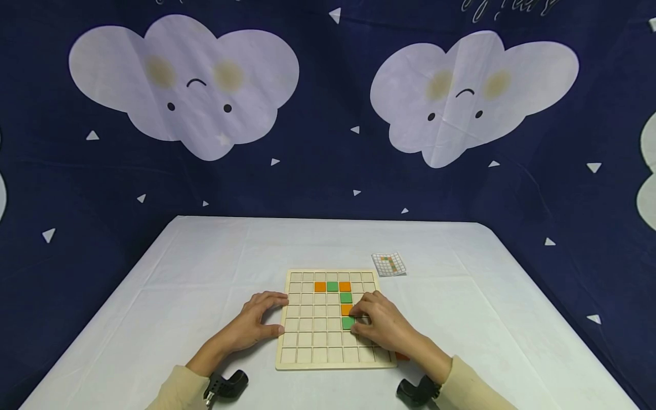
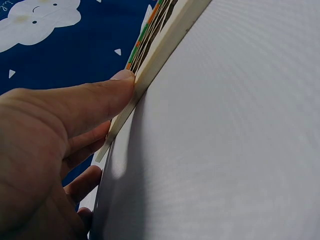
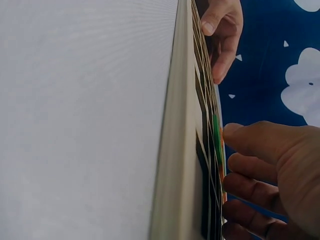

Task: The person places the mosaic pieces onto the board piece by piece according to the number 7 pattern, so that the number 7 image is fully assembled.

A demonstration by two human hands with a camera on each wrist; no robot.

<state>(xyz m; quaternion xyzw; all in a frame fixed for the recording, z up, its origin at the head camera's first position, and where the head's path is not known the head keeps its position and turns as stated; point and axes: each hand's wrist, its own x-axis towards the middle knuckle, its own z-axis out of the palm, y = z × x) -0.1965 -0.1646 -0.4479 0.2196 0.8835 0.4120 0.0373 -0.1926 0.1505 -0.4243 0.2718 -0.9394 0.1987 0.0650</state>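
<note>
A light wooden grid board (image 1: 304,340) lies on the table. Orange and green square tiles in its cells form a row near the top and a column running down from the row's right end. My left hand (image 1: 251,322) touches the board's left edge, thumb and fingers spread; in the left wrist view the thumb (image 2: 112,97) rests on the wooden rim. My right hand (image 1: 384,324) is over the board's right side, its fingertips right at the lowest green tile (image 1: 348,323) and the orange tile (image 1: 346,310) above it. The tiles sit in their cells.
A small pattern card (image 1: 389,265) with a printed coloured grid lies beyond the board's top right corner. Something orange (image 1: 402,356) shows beside the board's lower right, partly under the right forearm. The white-covered table (image 1: 215,267) meets a dark blue cloud-print cloth (image 1: 328,171) behind.
</note>
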